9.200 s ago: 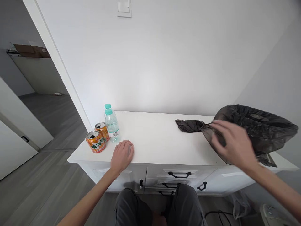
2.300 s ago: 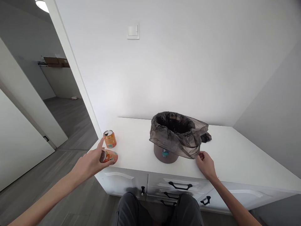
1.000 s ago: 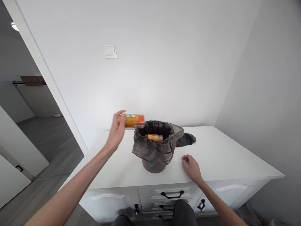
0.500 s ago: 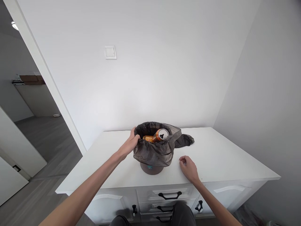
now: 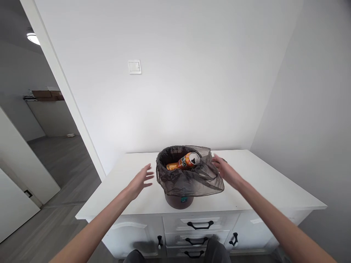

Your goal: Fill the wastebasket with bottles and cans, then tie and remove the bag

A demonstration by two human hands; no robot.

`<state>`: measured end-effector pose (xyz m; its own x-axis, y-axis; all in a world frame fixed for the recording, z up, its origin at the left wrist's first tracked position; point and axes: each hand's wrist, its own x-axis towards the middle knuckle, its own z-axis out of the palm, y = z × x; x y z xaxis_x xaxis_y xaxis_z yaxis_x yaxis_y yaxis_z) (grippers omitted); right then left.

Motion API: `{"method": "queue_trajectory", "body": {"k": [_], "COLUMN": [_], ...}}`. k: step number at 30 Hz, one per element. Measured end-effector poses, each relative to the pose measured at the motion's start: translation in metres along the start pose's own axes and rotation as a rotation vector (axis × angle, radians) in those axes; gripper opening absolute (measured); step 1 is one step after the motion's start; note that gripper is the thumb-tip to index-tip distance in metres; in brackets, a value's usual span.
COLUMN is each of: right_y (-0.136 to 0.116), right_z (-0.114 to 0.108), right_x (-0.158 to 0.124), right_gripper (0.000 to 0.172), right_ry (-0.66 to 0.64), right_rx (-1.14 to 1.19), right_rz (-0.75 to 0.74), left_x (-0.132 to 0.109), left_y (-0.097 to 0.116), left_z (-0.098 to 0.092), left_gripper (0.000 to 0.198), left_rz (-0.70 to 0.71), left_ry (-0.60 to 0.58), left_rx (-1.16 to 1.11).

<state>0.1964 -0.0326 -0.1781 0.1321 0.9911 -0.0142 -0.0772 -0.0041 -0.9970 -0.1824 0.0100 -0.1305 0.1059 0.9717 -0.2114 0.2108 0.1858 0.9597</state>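
A small brown bin (image 5: 179,201) lined with a dark plastic bag (image 5: 192,179) stands on the white cabinet top (image 5: 263,182). Two orange drink cans (image 5: 186,162) lie in the bag's mouth, one with its opened top facing up and right. My left hand (image 5: 139,179) hovers just left of the bin, fingers spread, holding nothing. My right hand (image 5: 226,171) is at the bin's right side with fingers apart, close to or touching the loose edge of the bag. Part of the bag drapes over the bin's front and right.
The cabinet has drawers with black handles (image 5: 200,225) below the front edge. A white wall with a light switch (image 5: 134,67) stands behind. An open doorway (image 5: 41,120) lies to the left, and a wall closes in on the right. My knees show at the bottom edge.
My left hand has let go of the bag's rim and drawn back to the left, open. My right hand has risen from the cabinet top to the bag's right side.
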Motion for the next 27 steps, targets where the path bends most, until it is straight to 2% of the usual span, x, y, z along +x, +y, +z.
{"method": "queue_trajectory", "body": {"k": [2,4,6,8,11,14,17,19,22,27], "right_y": [-0.040,-0.069,-0.084,-0.091,-0.103,-0.124,-0.144,-0.151,-0.150,-0.142], "right_z": [0.012,0.026,0.039,0.045,0.041,0.032,0.024,0.021,0.019,0.029], "right_x": [0.000,-0.001,-0.001,0.001,0.007,0.013,0.016,0.018,0.023,0.042], "right_gripper": [0.063,0.068,0.071,0.063,0.039,0.028,0.021,0.018,0.020,0.016], "right_ry": [-0.065,-0.007,0.029,0.034,0.065,0.188,0.362,0.437,0.440,0.299], "right_rx": [-0.102,-0.358,-0.620,-0.815,-0.913,-0.784,-0.590,-0.486,-0.332,0.101], "right_rz": [0.011,-0.051,-0.150,-0.261,-0.418,-0.536,-0.640,-0.672,-0.631,-0.411], "left_x": [0.013,0.020,0.021,0.017,0.006,-0.007,-0.015,-0.016,-0.016,-0.009], "left_y": [-0.010,-0.012,-0.005,0.012,0.050,0.091,0.121,0.132,0.138,0.138], "left_z": [0.001,0.007,0.014,0.016,0.010,0.004,0.005,0.007,0.010,0.011], "left_gripper": [0.071,0.064,0.048,0.034,0.042,0.053,0.045,0.040,0.042,0.050], "left_rz": [-0.057,-0.026,0.019,0.104,0.256,0.432,0.631,0.693,0.659,0.464], "left_ry": [-0.189,-0.280,-0.233,-0.133,-0.005,0.078,0.141,0.196,0.229,0.153], "left_rx": [-0.036,-0.127,-0.274,-0.401,-0.487,-0.448,-0.359,-0.327,-0.373,-0.532]}}
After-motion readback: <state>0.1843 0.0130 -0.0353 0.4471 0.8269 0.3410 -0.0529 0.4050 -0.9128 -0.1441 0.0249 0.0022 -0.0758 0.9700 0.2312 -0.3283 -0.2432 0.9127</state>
